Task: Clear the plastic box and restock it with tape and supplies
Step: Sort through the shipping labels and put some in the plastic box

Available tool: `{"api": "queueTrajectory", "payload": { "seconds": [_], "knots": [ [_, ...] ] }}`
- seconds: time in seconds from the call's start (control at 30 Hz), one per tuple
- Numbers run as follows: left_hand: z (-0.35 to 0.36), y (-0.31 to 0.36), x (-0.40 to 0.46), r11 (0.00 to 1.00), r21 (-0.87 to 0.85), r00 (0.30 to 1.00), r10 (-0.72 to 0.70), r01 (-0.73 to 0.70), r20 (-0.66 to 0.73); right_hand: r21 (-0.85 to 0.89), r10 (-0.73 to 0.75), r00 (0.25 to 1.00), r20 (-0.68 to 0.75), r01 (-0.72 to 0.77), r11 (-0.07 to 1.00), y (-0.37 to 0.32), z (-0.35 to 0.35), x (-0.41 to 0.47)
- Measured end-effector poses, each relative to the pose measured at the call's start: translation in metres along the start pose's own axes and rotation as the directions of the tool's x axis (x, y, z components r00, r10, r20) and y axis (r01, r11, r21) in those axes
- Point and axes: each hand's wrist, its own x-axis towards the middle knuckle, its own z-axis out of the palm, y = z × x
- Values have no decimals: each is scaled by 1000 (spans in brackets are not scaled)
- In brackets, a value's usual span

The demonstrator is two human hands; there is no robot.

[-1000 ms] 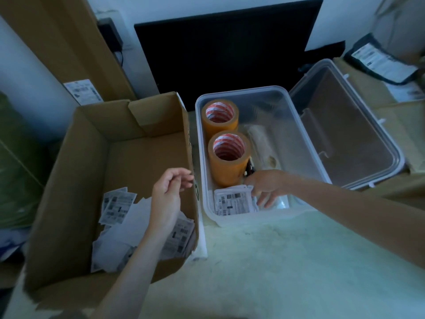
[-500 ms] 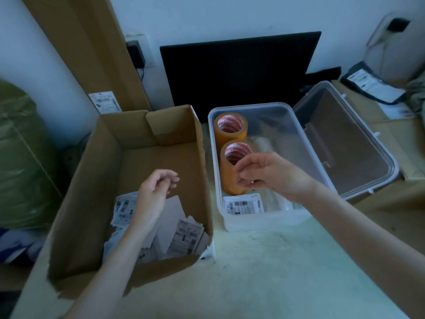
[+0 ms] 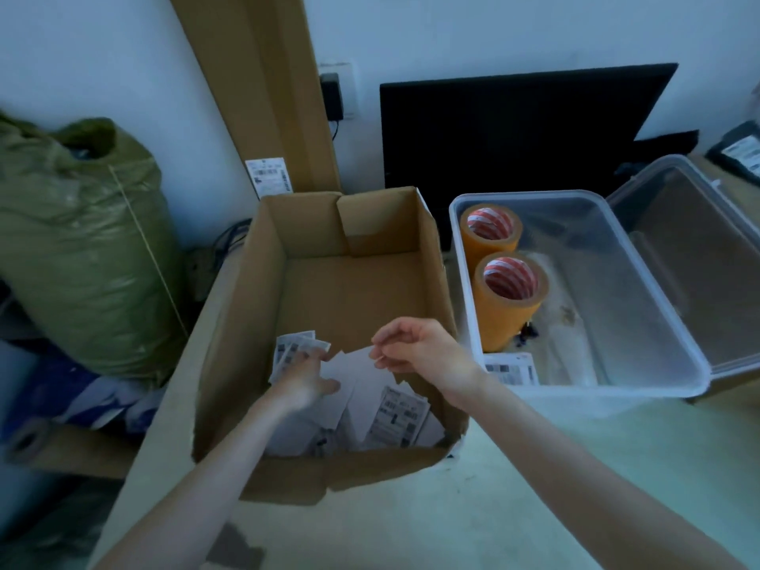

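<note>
Holding nothing visible: right hand [image 3: 415,351], fingers loosely curled, above cardboard box [image 3: 246,306]; left hand [image 3: 306,380] spread on labels [image 3: 370,401] inside. Plastic box [image 3: 658,322] with tape rolls [image 3: 508,298] just right.

No legible text. Barcode labels [image 3: 398,414] below the right hand [image 3: 415,350], one in the plastic box [image 3: 510,369] right of it: print too blurred.

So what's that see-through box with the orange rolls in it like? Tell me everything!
The plastic box is clear, rectangular, with rounded corners and a thick rim. It sits open on the pale tabletop, right of the cardboard box; its clear lid leans back behind it. Inside, two orange tape rolls stand on end along the left wall, and a barcode label lies at the near end. No hand touches it.
</note>
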Motion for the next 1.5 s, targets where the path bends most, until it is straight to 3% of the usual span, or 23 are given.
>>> {"api": "queueTrajectory", "payload": {
  "seconds": [0.23, 0.43, 0.67, 0.73, 0.83, 0.9, 0.97, 1.07, 1.17, 1.23, 1.37, 1.4, 1.43, 1.5],
  "knots": [
    [24, -4, 7, 947, 306, 981, 36, -94, 191, 21, 173, 984, -48, -172, 985, 17, 14, 15],
    [41, 0, 6, 864, 488, 991, 75, -122, 115, 55, 213, 975, -64, -210, 976, 23, 8, 20],
    [19, 1, -1, 875, 464, 989, 142, -138, 26, 73, 224, 972, -70, -219, 973, 24, 6, 19],
    [9, -1, -5, 934, 336, 990, 137, -119, -28, 76, 229, 970, -80, -223, 972, 24, 4, 19],
    [-4, -3, -13, 990, -89, 987, 94, -106, -129, 116, 232, 969, -91, -221, 968, 25, 3, 18],
    [-11, 4, -26, 895, -423, 983, 78, -143, -167, 143, 225, 969, -102, -209, 967, 25, 3, 17],
    [-16, 17, -46, 737, -656, 983, 67, -166, -173, 167, 220, 971, -96, -203, 965, 26, 5, 16],
    [-15, 31, -62, 618, -767, 982, 45, -170, -181, 261, 232, 972, -35, -215, 941, 24, 7, 15],
    [-13, 41, -67, 628, -759, 978, 14, -169, -206, 371, 224, 974, 34, -220, 902, 19, 7, 11],
    [-14, 42, -66, 648, -742, 979, 35, -174, -199, 410, 220, 975, 29, -213, 887, 17, 7, 8],
    [-19, 34, -52, 533, -839, 984, -68, -106, -167, 483, 232, 972, -44, -183, 856, 16, 7, 1],
    [-19, 29, -44, 584, -806, 978, -97, -96, -186, 505, 234, 970, -63, -171, 846, 15, 5, -1],
    [-17, 20, -33, 694, -715, 974, -96, -81, -203, 524, 232, 969, -82, -156, 837, 14, 3, -3],
    [-9, 7, -13, 917, -399, 986, -51, -18, -162, 565, 222, 969, -111, -122, 816, 11, -1, -7]
  ]
}}
